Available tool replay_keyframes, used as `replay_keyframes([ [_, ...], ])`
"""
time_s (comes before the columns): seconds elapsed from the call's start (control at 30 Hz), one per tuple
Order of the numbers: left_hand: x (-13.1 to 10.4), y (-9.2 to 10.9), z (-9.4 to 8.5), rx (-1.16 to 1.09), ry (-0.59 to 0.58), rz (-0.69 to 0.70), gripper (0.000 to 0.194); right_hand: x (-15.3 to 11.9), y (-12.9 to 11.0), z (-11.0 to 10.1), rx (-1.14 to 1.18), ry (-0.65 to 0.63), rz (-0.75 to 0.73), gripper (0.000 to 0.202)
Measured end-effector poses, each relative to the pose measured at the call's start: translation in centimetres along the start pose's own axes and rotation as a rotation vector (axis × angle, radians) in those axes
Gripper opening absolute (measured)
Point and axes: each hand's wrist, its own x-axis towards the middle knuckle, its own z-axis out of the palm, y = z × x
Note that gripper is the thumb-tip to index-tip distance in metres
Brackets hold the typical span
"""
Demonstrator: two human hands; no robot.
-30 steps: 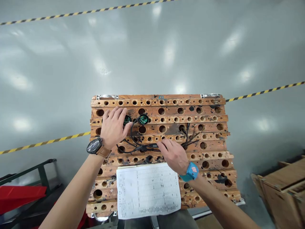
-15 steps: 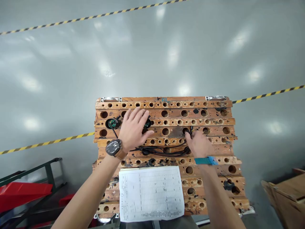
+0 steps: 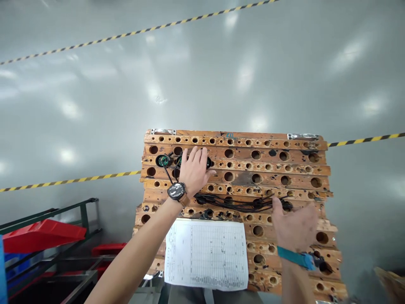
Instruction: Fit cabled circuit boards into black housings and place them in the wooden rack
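Note:
My left hand lies palm down with fingers stretched over black round housings on a wooden rack. A housing shows partly by my thumb; the rest is covered. Left of the hand, another black round housing holds a green circuit board, with a black cable running from it towards my wrist. A bundle of black cables stretches across the rack to the right. Beside its right end is my right hand, slightly blurred, thumb apart from the fingers and nothing visible in it.
A printed paper form lies on the rack's near part. Metal handles sit along the far edge. To the left stand a green metal frame and red bins. Yellow-black tape marks the grey floor.
My right hand has left the cable it gripped and moved right and nearer to me, opening. The cable ends now lie by the bundle. My left hand stays over the housings; the view has shifted.

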Motion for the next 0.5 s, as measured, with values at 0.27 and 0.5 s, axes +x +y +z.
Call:
replay_keyframes([
  [0.27,-13.9,-1.8,-4.6,-0.294,0.482,-0.637,0.042,-2.8,-15.1,-1.0,0.436,-0.034,-0.716,0.058],
  [0.5,-34.6,7.2,-4.1,-0.468,0.168,-0.968,0.043,-3.6,-24.6,1.1,0.111,-0.283,-1.170,0.051],
])
